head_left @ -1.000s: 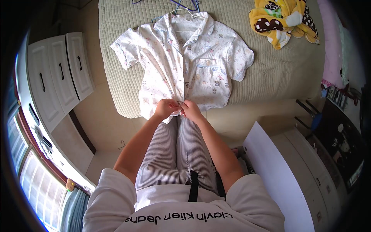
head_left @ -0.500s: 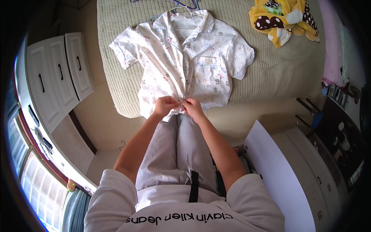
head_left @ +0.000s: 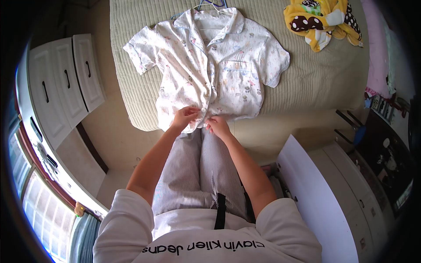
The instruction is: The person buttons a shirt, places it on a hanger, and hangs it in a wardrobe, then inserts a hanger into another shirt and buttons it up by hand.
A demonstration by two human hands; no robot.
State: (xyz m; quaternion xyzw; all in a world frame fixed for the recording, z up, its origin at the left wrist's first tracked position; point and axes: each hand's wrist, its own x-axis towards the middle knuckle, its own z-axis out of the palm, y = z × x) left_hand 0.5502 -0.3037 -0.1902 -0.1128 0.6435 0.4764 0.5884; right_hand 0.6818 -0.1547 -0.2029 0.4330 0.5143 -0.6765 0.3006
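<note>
A white short-sleeved shirt (head_left: 237, 65) with small printed figures and light blue piping lies face up on the bed, collar away from me. Its front edges meet near the lower hem. My left hand (head_left: 186, 117) is at the lower front edge, fingers bent together on the cloth beside a button. Close to its right, my right hand (head_left: 217, 126) has its fingers curled at the hem of the other front panel. Whether cloth is between those fingertips is too small to tell. Hangers (head_left: 212, 5) lie at the collar, partly under it.
The bed (head_left: 315, 83) has a green quilted cover. A yellow patterned cloth (head_left: 322, 24) lies crumpled at the back right. White drawers (head_left: 66, 79) stand at the left. A white panel (head_left: 311, 197) rises at the lower right, with a dark chair (head_left: 351, 127) beyond.
My hands have moved apart from their meeting point at the front edges, the left slightly up and left. The lower front has shifted, and a button now shows between them.
</note>
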